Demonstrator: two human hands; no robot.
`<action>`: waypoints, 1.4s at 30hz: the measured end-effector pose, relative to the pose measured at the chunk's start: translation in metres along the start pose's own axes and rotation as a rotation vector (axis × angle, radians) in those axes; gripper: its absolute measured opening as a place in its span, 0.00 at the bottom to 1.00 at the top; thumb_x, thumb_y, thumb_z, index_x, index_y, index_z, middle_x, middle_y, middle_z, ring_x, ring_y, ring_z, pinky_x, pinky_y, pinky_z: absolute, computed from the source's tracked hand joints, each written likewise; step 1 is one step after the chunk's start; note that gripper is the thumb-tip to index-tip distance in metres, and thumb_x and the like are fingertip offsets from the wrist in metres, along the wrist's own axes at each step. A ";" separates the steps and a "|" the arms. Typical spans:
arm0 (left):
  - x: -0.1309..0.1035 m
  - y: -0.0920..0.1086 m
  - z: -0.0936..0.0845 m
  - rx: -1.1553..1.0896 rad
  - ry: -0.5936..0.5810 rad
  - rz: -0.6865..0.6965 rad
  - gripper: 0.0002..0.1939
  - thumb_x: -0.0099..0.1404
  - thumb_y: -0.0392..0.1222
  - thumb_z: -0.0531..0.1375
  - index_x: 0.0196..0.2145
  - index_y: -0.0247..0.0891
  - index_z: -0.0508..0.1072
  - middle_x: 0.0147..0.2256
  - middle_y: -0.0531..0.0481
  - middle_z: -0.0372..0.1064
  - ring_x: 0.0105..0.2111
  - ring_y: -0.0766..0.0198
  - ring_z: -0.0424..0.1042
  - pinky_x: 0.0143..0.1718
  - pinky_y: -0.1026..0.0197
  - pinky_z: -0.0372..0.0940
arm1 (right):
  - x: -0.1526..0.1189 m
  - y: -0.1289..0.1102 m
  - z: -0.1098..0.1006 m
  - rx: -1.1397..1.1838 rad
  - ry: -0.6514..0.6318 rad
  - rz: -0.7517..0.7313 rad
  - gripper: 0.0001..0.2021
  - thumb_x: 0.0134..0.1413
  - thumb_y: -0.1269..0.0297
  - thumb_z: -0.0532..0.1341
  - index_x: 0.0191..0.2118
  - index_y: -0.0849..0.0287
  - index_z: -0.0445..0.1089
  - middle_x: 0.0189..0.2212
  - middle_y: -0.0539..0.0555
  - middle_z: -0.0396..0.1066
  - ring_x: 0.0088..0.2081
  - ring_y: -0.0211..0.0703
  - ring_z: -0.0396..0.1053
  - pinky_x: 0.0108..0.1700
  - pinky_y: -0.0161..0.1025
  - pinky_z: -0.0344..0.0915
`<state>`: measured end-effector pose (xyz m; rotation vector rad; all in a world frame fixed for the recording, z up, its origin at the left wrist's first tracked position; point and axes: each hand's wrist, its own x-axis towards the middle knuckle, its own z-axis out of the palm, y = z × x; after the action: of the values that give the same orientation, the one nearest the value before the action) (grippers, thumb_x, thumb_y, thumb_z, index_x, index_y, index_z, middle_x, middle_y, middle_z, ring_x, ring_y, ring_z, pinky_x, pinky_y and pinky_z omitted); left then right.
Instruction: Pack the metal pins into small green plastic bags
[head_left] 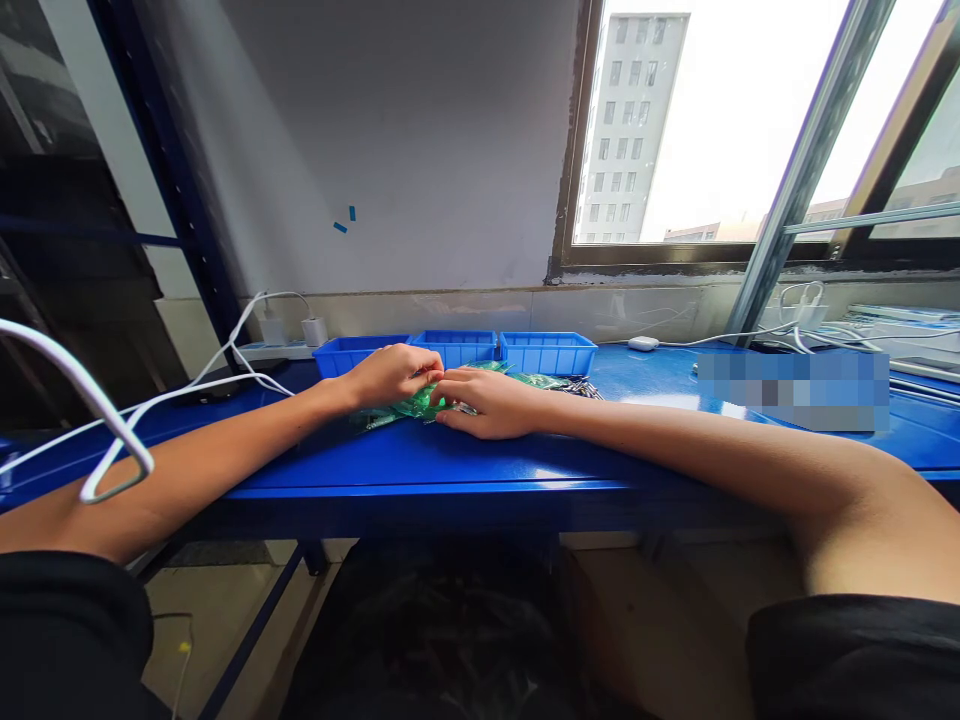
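Note:
Both hands meet over crinkled green plastic bags [421,404] near the middle of the blue table. My left hand [391,374] is closed in a pinch, its fingertips touching or almost touching those of my right hand; what it pinches is hidden. My right hand [491,400] curls over the green plastic, which shows between its thumb and fingers. More clear-green plastic lies behind the right hand. Beside it is a pile of small dark metal pieces [582,387], too small to name. Three blue plastic bins, a left one [330,360], a middle one [459,352] and a right one [551,354], stand in a row behind the hands.
White cables [247,335] run from a power strip [281,351] at the left, one looping over my left forearm. A small white adapter [643,343] and more cables lie to the right. Metal shelf posts [810,165] frame the blue table [420,465], with a wall and window behind.

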<state>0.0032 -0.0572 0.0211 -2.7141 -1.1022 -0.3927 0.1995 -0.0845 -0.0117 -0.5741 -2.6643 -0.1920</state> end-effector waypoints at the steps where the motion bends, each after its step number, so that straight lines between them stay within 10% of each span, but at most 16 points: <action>1: 0.000 0.000 0.000 0.003 0.009 -0.004 0.13 0.64 0.43 0.50 0.32 0.37 0.72 0.34 0.49 0.75 0.33 0.63 0.70 0.32 0.66 0.60 | 0.000 0.000 0.000 -0.005 -0.002 0.006 0.10 0.62 0.62 0.55 0.42 0.61 0.69 0.43 0.58 0.70 0.46 0.46 0.67 0.49 0.45 0.63; 42: -0.004 0.003 -0.003 -0.072 0.250 0.059 0.17 0.66 0.49 0.50 0.32 0.34 0.71 0.23 0.53 0.65 0.22 0.68 0.60 0.26 0.66 0.54 | 0.002 0.000 -0.001 0.094 -0.017 0.111 0.11 0.61 0.62 0.55 0.44 0.61 0.70 0.40 0.57 0.69 0.42 0.44 0.66 0.46 0.41 0.62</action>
<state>0.0023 -0.0625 0.0228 -2.6571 -0.9545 -0.7519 0.1983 -0.0840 -0.0098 -0.6939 -2.6326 -0.0300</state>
